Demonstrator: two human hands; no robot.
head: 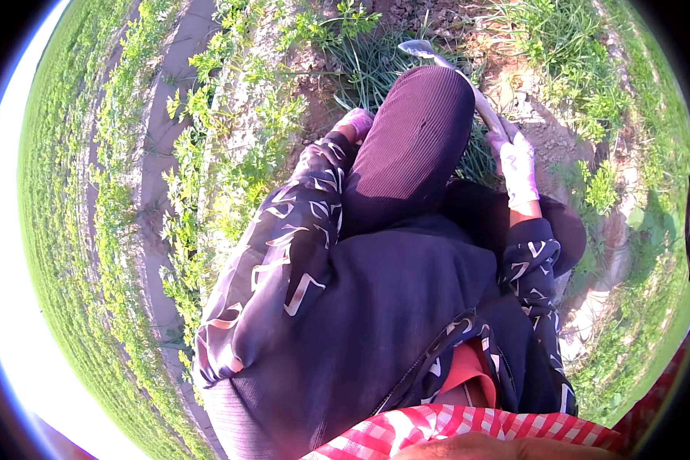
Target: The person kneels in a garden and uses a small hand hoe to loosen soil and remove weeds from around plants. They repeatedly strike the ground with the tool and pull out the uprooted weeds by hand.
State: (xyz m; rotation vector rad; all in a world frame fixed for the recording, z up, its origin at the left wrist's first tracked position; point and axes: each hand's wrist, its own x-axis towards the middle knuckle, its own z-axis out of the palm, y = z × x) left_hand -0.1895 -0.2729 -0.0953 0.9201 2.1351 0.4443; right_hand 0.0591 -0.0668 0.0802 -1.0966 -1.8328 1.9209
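My right hand [516,158], in a pink and white glove, is closed around the handle of a small curved-blade hand tool [483,103], perhaps a sickle or hoe. The tool's metal blade [417,48] lies beyond my raised knee, above tufts of long grass [368,75]. My left hand [356,121], also gloved in pink, is low by the grass on the left side of the same knee. The knee and the glare hide its fingers, so whether it grips anything cannot be told.
Rows of leafy green plants [195,167] run along the left, with a bare soil furrow [158,132] between them. More grass [575,63] and low plants grow at the right. Dry, cloddy soil [552,144] lies beside my right hand.
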